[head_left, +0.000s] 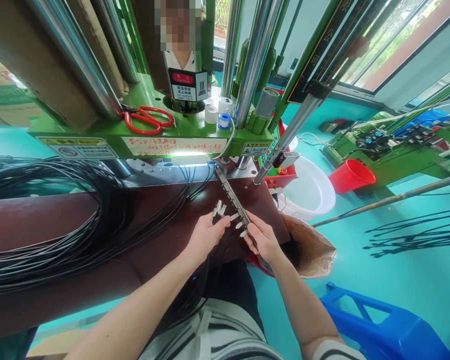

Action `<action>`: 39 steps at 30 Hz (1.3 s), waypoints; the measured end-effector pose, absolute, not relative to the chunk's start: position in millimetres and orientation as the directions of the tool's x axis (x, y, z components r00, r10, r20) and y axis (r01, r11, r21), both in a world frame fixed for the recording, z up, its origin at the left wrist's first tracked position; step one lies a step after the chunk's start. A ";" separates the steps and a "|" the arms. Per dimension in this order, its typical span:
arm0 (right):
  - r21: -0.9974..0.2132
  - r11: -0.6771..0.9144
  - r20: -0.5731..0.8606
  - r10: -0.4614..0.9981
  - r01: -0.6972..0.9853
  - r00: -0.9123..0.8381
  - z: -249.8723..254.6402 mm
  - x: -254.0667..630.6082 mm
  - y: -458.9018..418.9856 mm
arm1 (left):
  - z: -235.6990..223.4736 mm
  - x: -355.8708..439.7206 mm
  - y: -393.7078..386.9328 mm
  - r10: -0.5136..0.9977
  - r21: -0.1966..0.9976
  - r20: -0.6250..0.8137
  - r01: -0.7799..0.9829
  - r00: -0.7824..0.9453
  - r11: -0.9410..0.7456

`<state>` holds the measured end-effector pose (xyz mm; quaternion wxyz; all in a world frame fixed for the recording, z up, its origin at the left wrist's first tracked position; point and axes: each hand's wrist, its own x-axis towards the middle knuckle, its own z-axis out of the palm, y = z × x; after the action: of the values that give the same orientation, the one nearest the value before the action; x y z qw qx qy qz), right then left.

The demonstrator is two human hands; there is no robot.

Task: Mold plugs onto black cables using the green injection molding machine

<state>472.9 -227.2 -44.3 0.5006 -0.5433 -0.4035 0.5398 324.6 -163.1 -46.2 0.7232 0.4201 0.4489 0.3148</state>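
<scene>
My left hand (209, 234) is closed round a small bunch of black cables, whose metal connector ends (219, 210) stick up above the fingers. One connector from this hand reaches to the edge of a long metal bar (230, 194) with slots along it. My right hand (261, 236) grips the lower end of that bar, which slants up and away toward the press. Several silvery connectors (241, 227) sit along the bar beside my right thumb. The cables below my left hand hang down over my lap.
A large coil of black cables (108, 200) covers the left of the brown table (150, 200). Red-handled scissors (146, 120) and a blue-and-white spool (224, 120) lie on the green press (195, 134). To the right are a white tub (322, 192), a paper sack (318, 250) and a blue stool (393, 325).
</scene>
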 end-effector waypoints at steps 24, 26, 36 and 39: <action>-0.984 -0.175 -0.178 0.981 -0.044 0.074 -41.0 470.9 -225.3 | -47.3 312.5 -161.2 0.983 0.989 -0.144 -0.007 0.117 0.145; -0.981 -0.193 -0.194 0.980 -0.034 0.051 -40.1 473.6 -225.3 | -45.7 312.9 -161.8 0.984 0.983 -0.159 -0.075 0.077 0.165; -0.974 -0.225 -0.223 0.968 0.000 -0.115 -32.0 482.3 -221.1 | -50.9 311.7 -160.5 0.936 0.964 -0.252 -0.020 0.244 0.265; -0.974 -0.225 -0.227 0.966 0.024 -0.128 -28.0 480.5 -221.5 | -54.7 309.5 -160.4 0.939 0.967 -0.242 -0.015 0.245 0.254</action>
<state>480.5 -221.5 -28.0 0.4037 -0.5224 -0.4737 0.5829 309.5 -160.4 -54.7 0.6276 0.4782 0.4827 0.3801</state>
